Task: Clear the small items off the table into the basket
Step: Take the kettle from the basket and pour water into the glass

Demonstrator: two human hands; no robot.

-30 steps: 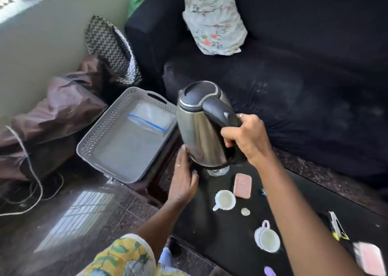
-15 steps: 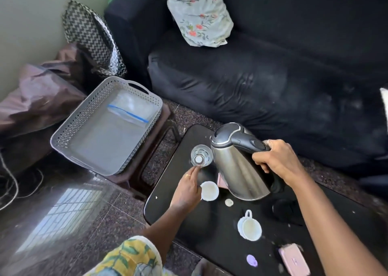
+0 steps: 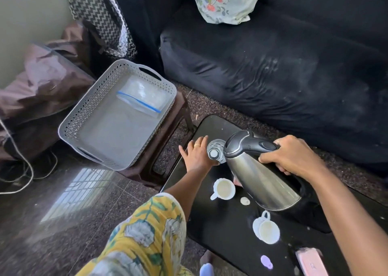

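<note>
My right hand grips the black handle of a steel kettle, which hangs tilted over the black table. At the table's far left corner stands a clear glass. My left hand presses against its left side, thumb curled round the near side, fingers stretched out. Two white cups, a small white disc, a purple piece and a pink flat item lie on the table. The grey basket sits left of the table and holds a zip bag.
The basket rests on a dark stool close to the table's left corner. A black sofa with a floral cushion runs behind. A brown bag, a zigzag bag and cables lie on the floor at left.
The kettle has come down and to the right, from up near the basket to low over the table. My left hand left the kettle's base and went to the glass.
</note>
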